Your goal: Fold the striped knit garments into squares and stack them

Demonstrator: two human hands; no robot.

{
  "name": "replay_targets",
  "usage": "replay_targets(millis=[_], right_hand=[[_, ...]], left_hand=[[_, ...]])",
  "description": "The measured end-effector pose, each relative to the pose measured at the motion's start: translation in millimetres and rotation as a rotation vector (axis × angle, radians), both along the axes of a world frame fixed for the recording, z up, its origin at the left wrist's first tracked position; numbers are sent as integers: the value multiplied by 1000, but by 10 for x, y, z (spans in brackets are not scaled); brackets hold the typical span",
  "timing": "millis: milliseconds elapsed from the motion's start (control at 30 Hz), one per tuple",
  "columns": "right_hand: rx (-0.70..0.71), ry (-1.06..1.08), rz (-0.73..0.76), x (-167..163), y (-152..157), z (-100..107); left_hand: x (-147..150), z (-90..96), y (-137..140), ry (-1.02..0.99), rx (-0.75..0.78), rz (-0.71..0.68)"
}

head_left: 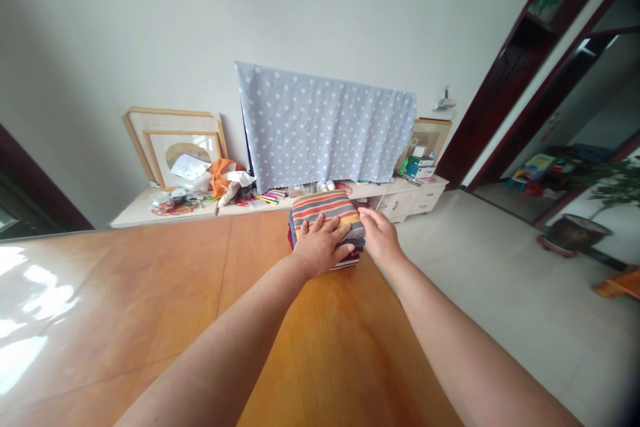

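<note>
A stack of folded cloths stands on the wooden table, close to its far right edge. On top lies a folded striped cloth (325, 202) in orange, grey, red and yellow; dark red and dark blue folds show beneath it. My left hand (320, 243) rests flat on the striped cloth, fingers spread. At the stack's right side, my right hand (381, 235) has its thumb and fingers pressed together on the edge of the striped cloth. Part of the stack's front is hidden behind my left hand.
The wooden table (165, 280) fills the foreground. Beyond it, a low white cabinet (400, 203) carries picture frames (135, 130), an orange and white bag (223, 177), small items and boxes (420, 167). A dotted grey-blue cover (325, 127) drapes over something there. Tiled floor and a potted plant (575, 233) lie right.
</note>
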State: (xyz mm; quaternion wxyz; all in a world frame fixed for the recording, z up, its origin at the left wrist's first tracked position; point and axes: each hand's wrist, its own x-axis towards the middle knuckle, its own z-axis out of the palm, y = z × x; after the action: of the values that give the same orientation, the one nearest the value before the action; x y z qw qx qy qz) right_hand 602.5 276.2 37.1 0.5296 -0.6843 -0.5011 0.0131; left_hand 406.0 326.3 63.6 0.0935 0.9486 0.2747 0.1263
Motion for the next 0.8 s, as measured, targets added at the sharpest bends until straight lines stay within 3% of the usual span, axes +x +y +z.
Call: replay_targets(millis=[133,267,533,800], right_hand=[[21,-249,100,-3,285,390],[-121,-403,228,-21,585,538],[-548,-363,348,30,769,254],[-620,-332,365,7,811,23]], left_hand=[[8,96,-1,-89,-28,15],[38,158,153,-225,-19,70],[-28,-71,401,-2,-109,185],[-79,-189,418,44,-93,207]])
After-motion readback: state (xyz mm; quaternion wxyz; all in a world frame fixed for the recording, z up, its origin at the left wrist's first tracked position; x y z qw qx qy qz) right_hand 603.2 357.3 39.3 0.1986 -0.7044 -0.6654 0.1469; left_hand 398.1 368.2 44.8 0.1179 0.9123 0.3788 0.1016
